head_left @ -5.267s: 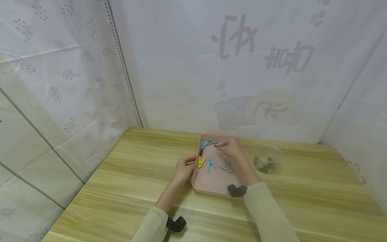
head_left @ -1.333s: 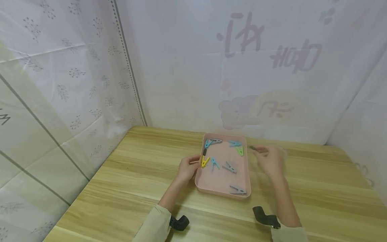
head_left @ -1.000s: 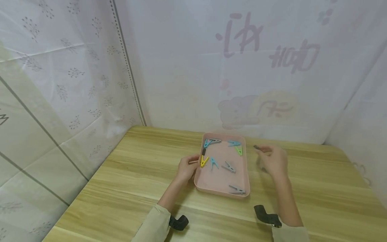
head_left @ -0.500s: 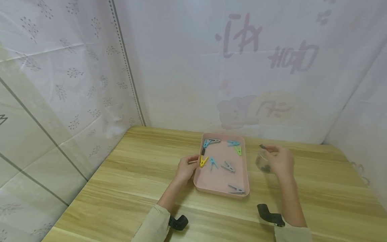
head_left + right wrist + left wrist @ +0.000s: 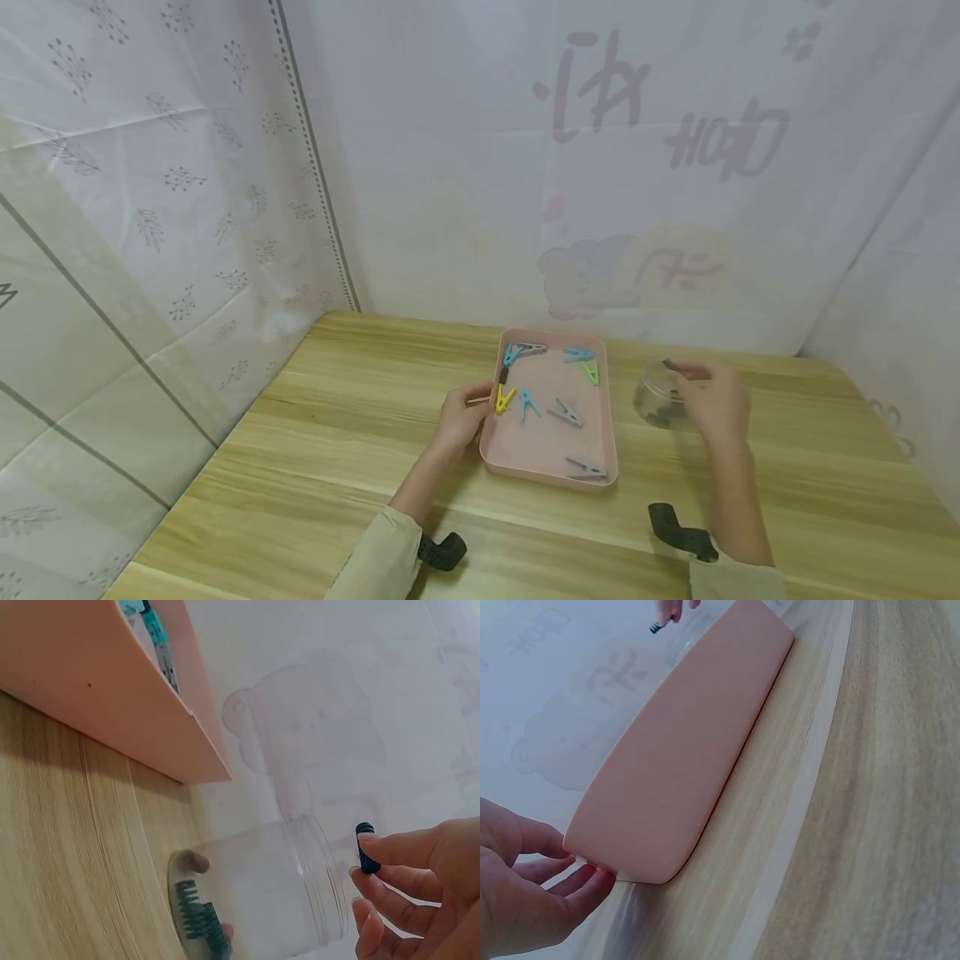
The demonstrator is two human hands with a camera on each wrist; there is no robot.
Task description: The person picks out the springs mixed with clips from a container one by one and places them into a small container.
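Note:
My right hand (image 5: 716,404) pinches a small dark ribbed cylinder-shaped piece (image 5: 366,847) between thumb and fingers. It is above and beside the mouth of a clear round jar (image 5: 262,877). Inside the jar lie a few small dark green ribbed pieces (image 5: 195,911) and a brownish one (image 5: 196,861). My left hand (image 5: 459,417) grips the left edge of a pink tray (image 5: 525,450), thumb at the rim. Several plastic clothespins lie in the tray, among them a yellow one (image 5: 504,400), a green one (image 5: 591,372) and a grey one (image 5: 566,413).
The tray and jar stand on a wood-grain table (image 5: 360,383), with the jar right of the tray. A printed white curtain (image 5: 450,167) hangs behind the table's far edge. Black wrist mounts (image 5: 442,552) sit on both forearms.
My right hand has left the tray and moved right to the jar, with the small dark piece pinched in it. Blue, green and grey clothespins now show on the tray's right side. The left hand stays.

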